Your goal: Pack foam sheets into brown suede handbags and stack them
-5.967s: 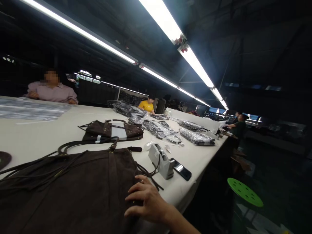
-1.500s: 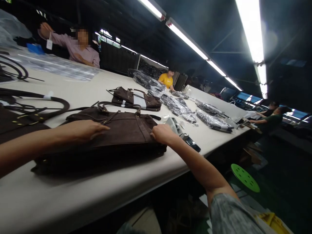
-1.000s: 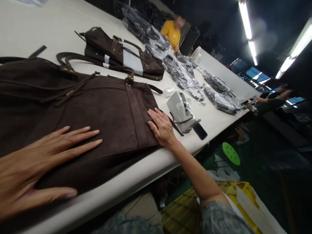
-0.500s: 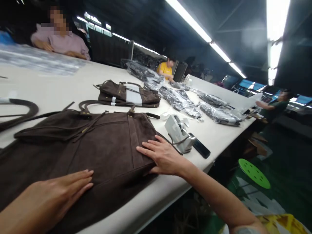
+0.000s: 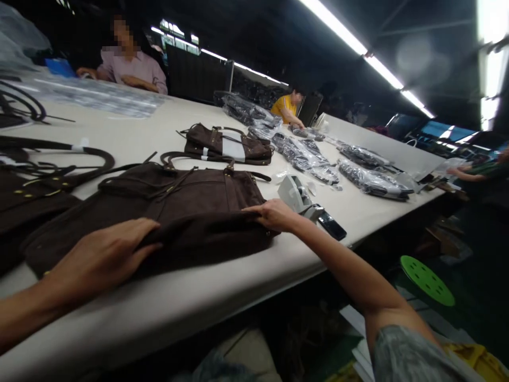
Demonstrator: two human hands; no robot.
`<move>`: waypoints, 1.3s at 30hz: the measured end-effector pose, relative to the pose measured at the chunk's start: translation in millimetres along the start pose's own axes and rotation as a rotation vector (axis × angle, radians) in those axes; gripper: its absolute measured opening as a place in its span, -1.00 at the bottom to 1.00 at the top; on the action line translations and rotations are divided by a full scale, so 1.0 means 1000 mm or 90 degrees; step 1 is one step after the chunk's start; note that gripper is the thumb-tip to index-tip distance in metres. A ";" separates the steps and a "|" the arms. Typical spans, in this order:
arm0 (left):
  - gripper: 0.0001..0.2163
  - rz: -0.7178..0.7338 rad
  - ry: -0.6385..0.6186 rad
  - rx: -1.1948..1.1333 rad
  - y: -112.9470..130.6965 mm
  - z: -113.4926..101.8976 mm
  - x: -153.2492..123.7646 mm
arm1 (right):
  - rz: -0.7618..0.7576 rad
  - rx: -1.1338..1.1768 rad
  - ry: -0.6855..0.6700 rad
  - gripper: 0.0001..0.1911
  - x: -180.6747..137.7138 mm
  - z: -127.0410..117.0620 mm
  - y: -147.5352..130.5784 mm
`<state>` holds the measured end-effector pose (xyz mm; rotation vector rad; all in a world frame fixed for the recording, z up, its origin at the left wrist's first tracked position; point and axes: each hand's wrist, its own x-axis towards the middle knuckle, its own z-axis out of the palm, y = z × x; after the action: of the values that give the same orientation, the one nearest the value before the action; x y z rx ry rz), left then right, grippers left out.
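Observation:
A dark brown handbag (image 5: 199,191) lies on its side along the front of the white table, its handles pointing away from me. My right hand (image 5: 274,215) pinches the bag's near edge at the right end. On the left, my left hand (image 5: 115,249) grips the same near edge between thumb and fingers. Between the hands the material is drawn up into a fold. Part of another brown bag (image 5: 32,212) lies at the left, beside the held one. Farther back sits a brown bag with a white wrap (image 5: 233,147) around its middle.
Right of the bag stand a grey tape dispenser (image 5: 294,193) and a phone (image 5: 332,225). Several plastic-wrapped bags (image 5: 369,180) lie farther along the table (image 5: 222,286). People work at the far side, one in a yellow shirt (image 5: 283,109). A green stool (image 5: 427,281) stands right.
Both hands were lying flat on the bag; now their fingers are closed on its near edge. That edge has been lifted into a fold. The view has swung left.

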<state>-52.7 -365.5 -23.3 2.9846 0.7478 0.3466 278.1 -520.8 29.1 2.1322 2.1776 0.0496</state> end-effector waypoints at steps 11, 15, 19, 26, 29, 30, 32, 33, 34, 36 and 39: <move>-0.56 0.044 0.042 0.139 -0.007 0.012 0.019 | -0.041 0.027 0.056 -0.38 -0.010 0.055 -0.004; -0.50 0.047 -0.021 0.087 -0.036 -0.002 0.029 | 0.021 0.035 0.090 -0.44 -0.010 0.062 -0.011; -0.35 0.059 -0.161 0.059 -0.077 -0.031 0.031 | 0.044 0.043 0.119 -0.48 -0.010 0.060 -0.016; -0.44 -0.028 -0.193 0.122 -0.066 -0.055 0.018 | 0.077 -0.018 0.142 -0.30 -0.001 0.060 -0.017; -0.49 -0.018 -0.179 0.250 -0.060 -0.041 0.014 | 0.048 -0.054 0.154 -0.39 -0.001 0.065 -0.019; -0.49 0.003 -0.173 0.270 -0.061 -0.033 0.011 | 0.033 -0.064 0.163 -0.44 -0.002 0.068 -0.021; -0.48 0.038 -0.148 0.295 -0.066 -0.016 0.004 | 0.011 -0.077 0.183 -0.45 -0.007 0.076 -0.026; -0.48 0.047 -0.131 0.309 -0.068 -0.008 -0.001 | 0.007 -0.079 0.189 -0.42 -0.010 0.080 -0.029; -0.49 0.050 -0.113 0.327 -0.070 -0.001 -0.006 | 0.007 -0.078 0.191 -0.39 -0.013 0.084 -0.032; -0.49 0.042 -0.072 0.368 -0.068 0.009 -0.018 | 0.010 -0.066 0.189 -0.37 -0.019 0.089 -0.036; -0.47 0.035 -0.030 0.405 -0.056 0.013 -0.036 | 0.001 -0.047 0.192 -0.37 -0.029 0.093 -0.041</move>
<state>-106.5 -333.2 -48.8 3.5879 0.9153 0.0366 246.4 -554.8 -65.3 2.2079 2.2846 0.4731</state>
